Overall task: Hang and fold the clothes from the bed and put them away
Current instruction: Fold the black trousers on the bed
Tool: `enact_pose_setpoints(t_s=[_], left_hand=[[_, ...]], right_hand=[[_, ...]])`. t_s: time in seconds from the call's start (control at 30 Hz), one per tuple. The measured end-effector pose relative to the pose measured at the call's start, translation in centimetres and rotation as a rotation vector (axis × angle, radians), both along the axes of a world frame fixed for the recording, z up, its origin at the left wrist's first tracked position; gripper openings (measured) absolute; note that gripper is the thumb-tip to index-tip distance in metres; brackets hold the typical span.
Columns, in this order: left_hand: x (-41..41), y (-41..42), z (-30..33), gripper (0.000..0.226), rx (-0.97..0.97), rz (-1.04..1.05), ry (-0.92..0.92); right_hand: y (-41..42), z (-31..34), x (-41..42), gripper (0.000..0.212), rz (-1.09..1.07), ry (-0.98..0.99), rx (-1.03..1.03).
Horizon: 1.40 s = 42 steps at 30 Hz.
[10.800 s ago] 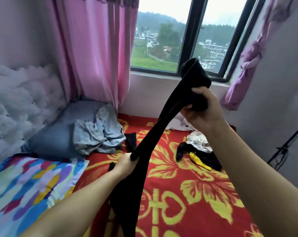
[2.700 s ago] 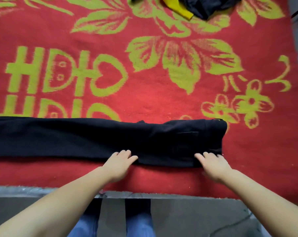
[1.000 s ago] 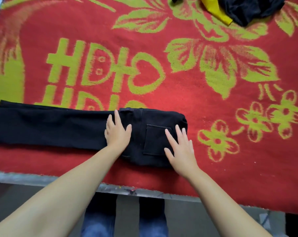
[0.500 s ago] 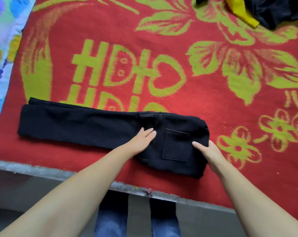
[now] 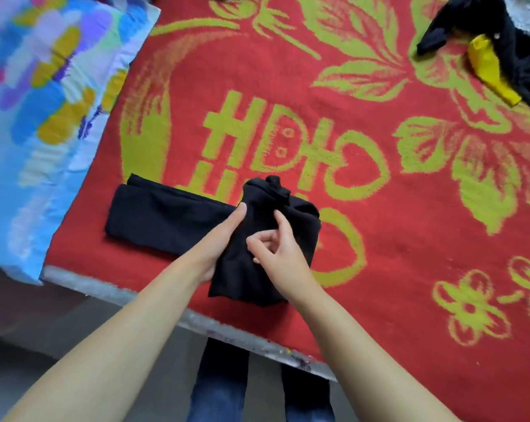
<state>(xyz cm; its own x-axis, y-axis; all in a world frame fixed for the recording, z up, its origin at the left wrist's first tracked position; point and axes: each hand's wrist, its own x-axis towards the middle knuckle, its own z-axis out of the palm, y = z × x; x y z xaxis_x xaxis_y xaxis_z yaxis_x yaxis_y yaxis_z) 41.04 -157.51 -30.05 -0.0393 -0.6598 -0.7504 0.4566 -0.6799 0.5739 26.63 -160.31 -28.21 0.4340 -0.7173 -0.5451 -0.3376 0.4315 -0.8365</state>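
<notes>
A pair of black pants (image 5: 166, 220) lies lengthwise on the red blanket (image 5: 409, 254), near the bed's front edge. The waist end is doubled over toward the left and stands bunched up above the legs. My left hand (image 5: 221, 239) lies flat with straight fingers on the pants at the fold line, its palm partly under the turned-over cloth. My right hand (image 5: 279, 254) has curled fingers and pinches the folded waist end from the right.
A black garment (image 5: 525, 65) with a yellow piece (image 5: 489, 71) lies crumpled at the far right of the bed. A multicoloured sheet (image 5: 44, 117) covers the left side. The bed's grey front edge (image 5: 166, 303) runs just below the pants; my jeans-clad legs (image 5: 221, 391) stand against it.
The pants lay flat under both palms before. Now my right hand has lifted the waist end and brought it leftward over my left hand. The view has shifted left.
</notes>
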Motion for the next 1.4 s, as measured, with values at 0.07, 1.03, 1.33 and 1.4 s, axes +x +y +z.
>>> enact_pose_setpoints(t_s=[0.07, 1.03, 1.33, 1.4], left_hand=[[3.1, 0.7, -0.5, 0.052, -0.003, -0.097, -0.186], [21.4, 3.7, 0.8, 0.062, -0.085, 0.114, 0.025], [26.9, 6.6, -6.3, 0.072, 0.360, -0.450, -0.956], [24.6, 6.7, -8.0, 0.077, 0.448, -0.538, -1.310]], right_hand=[[0.7, -1.2, 1.6, 0.071, 0.105, 0.066, -0.009], [1.3, 1.8, 16.4, 0.062, 0.375, -0.057, -0.029], [1.7, -5.4, 22.5, 0.046, 1.294, 0.381, -0.490], [0.5, -5.9, 22.3, 0.047, 1.146, 0.345, -0.734]])
